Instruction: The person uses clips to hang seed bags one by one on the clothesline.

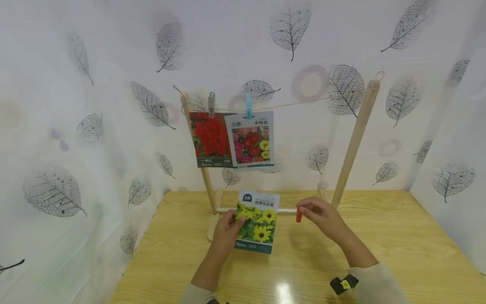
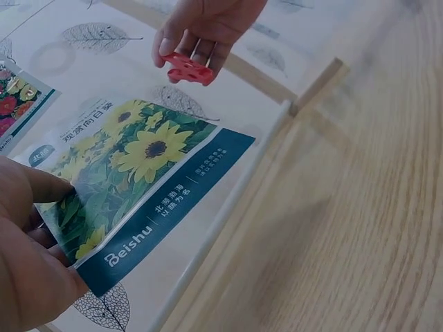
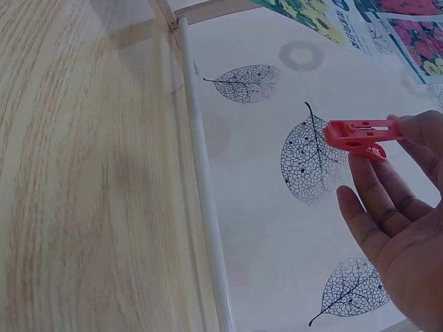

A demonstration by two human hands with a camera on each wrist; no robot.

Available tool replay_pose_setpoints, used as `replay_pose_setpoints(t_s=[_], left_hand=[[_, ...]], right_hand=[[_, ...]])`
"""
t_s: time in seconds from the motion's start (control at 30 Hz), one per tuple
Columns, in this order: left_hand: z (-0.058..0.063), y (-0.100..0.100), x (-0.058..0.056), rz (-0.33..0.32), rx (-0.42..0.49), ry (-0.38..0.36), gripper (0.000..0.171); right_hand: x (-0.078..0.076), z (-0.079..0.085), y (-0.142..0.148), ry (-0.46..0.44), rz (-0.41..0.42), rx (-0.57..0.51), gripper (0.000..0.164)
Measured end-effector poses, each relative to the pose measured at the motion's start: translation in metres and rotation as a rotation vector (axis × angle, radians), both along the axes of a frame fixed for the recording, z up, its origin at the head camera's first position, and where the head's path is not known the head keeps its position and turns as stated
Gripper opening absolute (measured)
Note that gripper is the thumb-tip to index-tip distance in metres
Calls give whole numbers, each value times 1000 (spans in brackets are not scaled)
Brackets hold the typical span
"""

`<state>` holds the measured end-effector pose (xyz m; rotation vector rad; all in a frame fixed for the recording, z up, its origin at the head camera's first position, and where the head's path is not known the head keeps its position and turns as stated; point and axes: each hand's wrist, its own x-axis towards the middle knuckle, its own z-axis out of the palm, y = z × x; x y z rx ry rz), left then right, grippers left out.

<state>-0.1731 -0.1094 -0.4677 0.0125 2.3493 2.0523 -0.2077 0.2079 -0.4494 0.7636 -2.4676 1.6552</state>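
My left hand (image 1: pixel 227 231) pinches the left edge of a seed packet (image 1: pixel 258 223) with yellow sunflowers on its front, thumb over the picture. The packet is held above the table, its face toward the head camera. My right hand (image 1: pixel 322 215) holds a red clothespin (image 1: pixel 298 214) between thumb and fingers, to the right of the packet and apart from it. In the right wrist view the clothespin (image 3: pixel 360 135) points away from the fingertips. Two more packets hang from a string: a red-flower packet (image 1: pixel 212 141) under a grey clip (image 1: pixel 211 104), and a mixed-flower packet (image 1: pixel 251 141) under a blue clip (image 1: pixel 248 105).
The string (image 1: pixel 296 104) runs between a left wooden post (image 1: pixel 206 185) and a right wooden post (image 1: pixel 357 139). A white rod (image 1: pixel 286 211) joins the posts low down. Beneath lies a wood-grain table (image 1: pixel 163 257); leaf-printed sheeting (image 1: pixel 114 126) surrounds it.
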Motion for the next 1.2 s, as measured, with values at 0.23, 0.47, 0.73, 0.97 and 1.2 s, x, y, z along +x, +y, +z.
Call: replay_pose_setpoints(t_s=[0.23,0.47,0.73,0.97,1.2], left_hand=[[3,1,-2,5,22,-11,39],[8,5,-5,28,6,-16,38],[15,6,-8,52,6,-15,34],[18,6,-9,49,15,0,35],[20,7,-8,55,20,15,35]], right_hand=[[0,6,0,-14,1,-9,20],[-1,11,1,5,-17,23,19],[-2,15,4,27,2,25,20],[-3,20,6,25,-2,36,20],[-3,26,6,18,-29,75,19]])
